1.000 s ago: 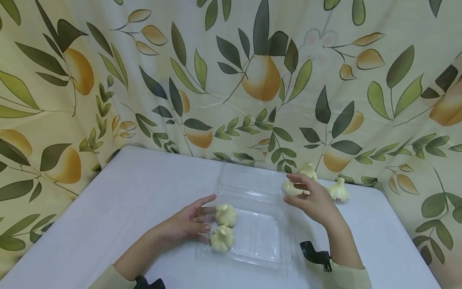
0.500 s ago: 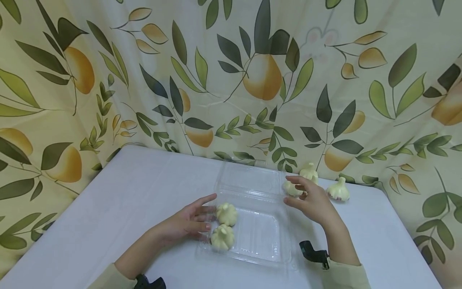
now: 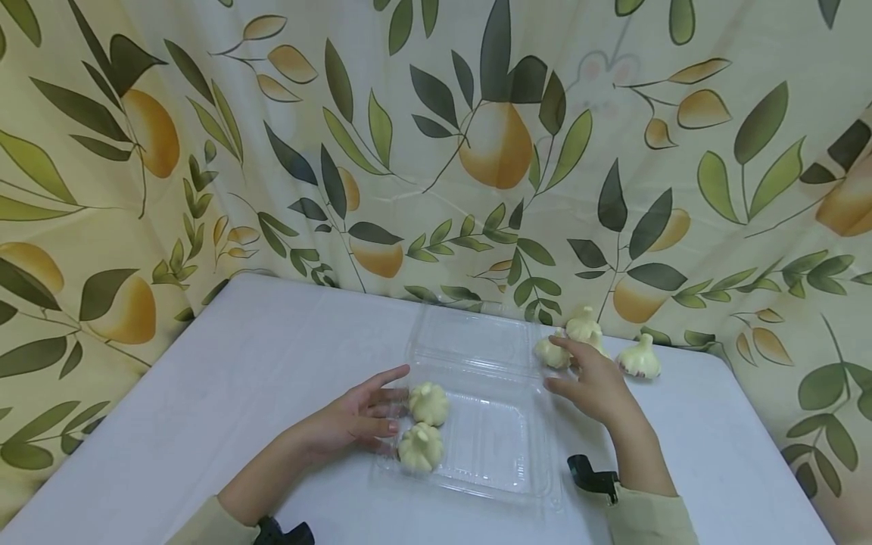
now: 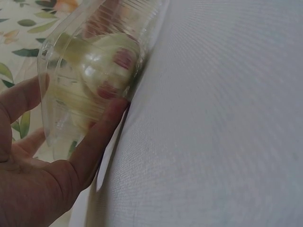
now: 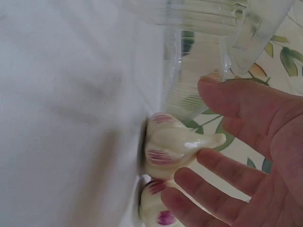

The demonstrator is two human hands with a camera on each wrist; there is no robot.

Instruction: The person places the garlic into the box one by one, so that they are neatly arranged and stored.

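Observation:
Two garlic bulbs, a back one (image 3: 428, 403) and a front one (image 3: 420, 447), sit along the left side of a clear plastic clamshell box (image 3: 487, 439). My left hand (image 3: 344, 422) has its fingers spread at the box's left wall; in the left wrist view one fingertip touches the wall, with a bulb (image 4: 109, 66) showing through. Over the right edge, my right hand (image 3: 594, 382) reaches toward a garlic bulb (image 3: 552, 353) outside the box. In the right wrist view its fingers are apart beside that bulb (image 5: 170, 146), holding nothing; whether they touch it I cannot tell.
The box's lid (image 3: 473, 337) lies folded back toward the curtain (image 3: 422, 204). More garlic stands at the table's back right: one bulb (image 3: 582, 325) behind my right hand and another (image 3: 639, 358) farther right. White cloth covers the table (image 3: 300, 333).
My right hand has shifted slightly right, and its fingers no longer cover so much of the nearest garlic bulb. The left hand and the box have stayed in place.

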